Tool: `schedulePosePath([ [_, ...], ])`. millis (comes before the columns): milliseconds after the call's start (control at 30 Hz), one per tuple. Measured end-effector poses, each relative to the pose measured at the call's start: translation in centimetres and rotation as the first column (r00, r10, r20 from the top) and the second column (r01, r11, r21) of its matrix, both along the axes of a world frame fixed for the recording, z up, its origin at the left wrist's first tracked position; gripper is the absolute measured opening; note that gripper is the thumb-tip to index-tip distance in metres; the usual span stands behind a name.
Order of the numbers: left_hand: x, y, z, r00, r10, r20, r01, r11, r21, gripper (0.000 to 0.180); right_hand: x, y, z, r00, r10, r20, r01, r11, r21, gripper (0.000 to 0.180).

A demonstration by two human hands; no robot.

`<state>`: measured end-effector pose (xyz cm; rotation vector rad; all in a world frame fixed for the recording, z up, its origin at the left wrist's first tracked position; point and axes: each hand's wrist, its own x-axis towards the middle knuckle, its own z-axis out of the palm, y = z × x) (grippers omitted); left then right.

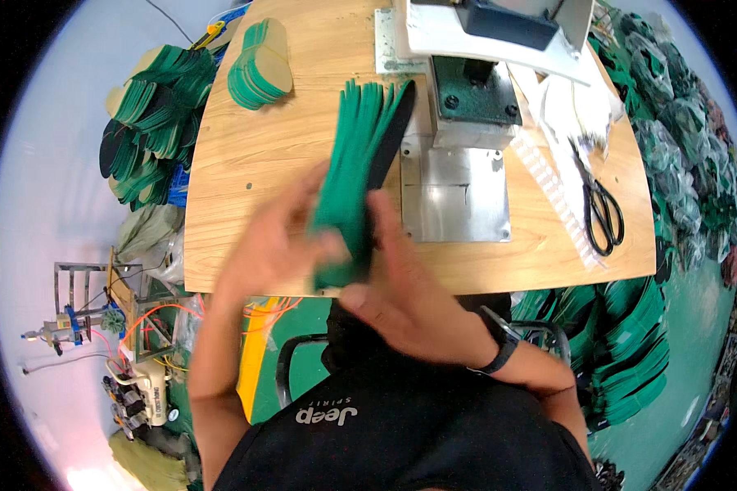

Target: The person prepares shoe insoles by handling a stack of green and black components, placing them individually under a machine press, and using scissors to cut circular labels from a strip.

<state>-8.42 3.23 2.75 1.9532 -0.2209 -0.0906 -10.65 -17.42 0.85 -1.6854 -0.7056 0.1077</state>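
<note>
A thick stack of green insoles (345,184), with a black face on its right side, stands on edge between my two hands above the table's near edge. Its far ends fan apart slightly. My left hand (274,241) is closed around the left side of the stack, blurred by motion. On the other side, my right hand (409,307) grips the stack near its lower end, thumb underneath. Just right of the stack lies a shiny metal plate (456,196) belonging to a press (475,102). A banded bundle of green and tan insoles (259,65) rests at the far left of the table.
Black-handled scissors (604,213) lie on the right of the wooden table (221,196), beside a white label strip (553,192). Insole piles (155,114) stand off the left edge. More green stacks (630,352) sit below right, and wrapped bundles (675,139) line the right side.
</note>
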Motion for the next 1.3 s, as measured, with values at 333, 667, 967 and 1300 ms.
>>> schedulePosePath([
  [333, -4.5, 3.3, 3.6, 0.917, -0.378, 0.13, 0.271, 0.825, 0.495, 0.081, 2.5, -0.7, 3.7, 0.783, 0.205, 0.587, 0.099, 0.891, -0.444, 0.087],
  [667, -4.1, 4.0, -0.5, 0.931, -0.022, 0.364, -0.139, 0.902, 0.41, 0.078, 4.6, -2.5, 4.8, 0.858, 0.335, 0.39, 0.059, 0.69, -0.722, 0.07],
  [967, -4.3, 1.2, -1.7, 0.86, 0.062, 0.507, -0.279, 0.889, 0.364, 0.087, 4.5, -5.6, 2.4, 0.878, 0.165, 0.45, 0.197, 0.731, -0.653, 0.087],
  [1300, -4.1, 3.7, -2.2, 0.885, 0.064, 0.462, -0.188, 0.956, 0.227, 0.075, 5.3, -7.4, 1.8, 0.856, 0.18, 0.484, 0.123, 0.839, -0.53, 0.083],
])
